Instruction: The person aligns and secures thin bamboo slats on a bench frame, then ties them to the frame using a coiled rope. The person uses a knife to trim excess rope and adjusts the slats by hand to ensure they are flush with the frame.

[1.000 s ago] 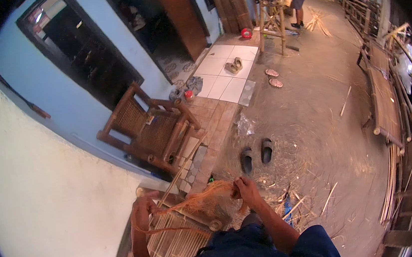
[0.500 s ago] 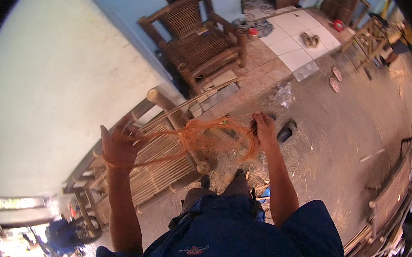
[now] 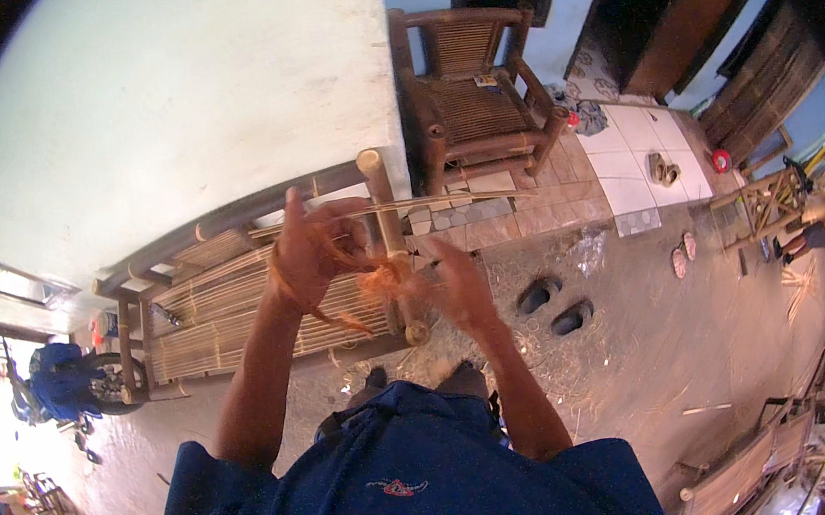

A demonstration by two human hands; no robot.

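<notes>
Orange twine [image 3: 385,280] is bunched between my two hands in front of me, above the end of a bamboo bench. My left hand [image 3: 314,248] has its fingers curled round strands of it, and a loop goes about the wrist. A loose orange tail hangs below that hand. Close against the bunch's right side is my right hand [image 3: 455,283], smeared by motion, so its grip on the twine does not show clearly.
The slatted bamboo bench [image 3: 238,316] stands along the white wall [image 3: 185,100]. Beyond it is a bamboo armchair [image 3: 471,100]. Dark sandals [image 3: 572,316] lie on the floor to the right. A person [image 3: 820,215] sits at the far right; a motorbike [image 3: 63,380] is at left.
My hands have come together; the right moved left, and the stretched twine is now gathered into a small bunch. The view has turned, bringing more of the bench into sight.
</notes>
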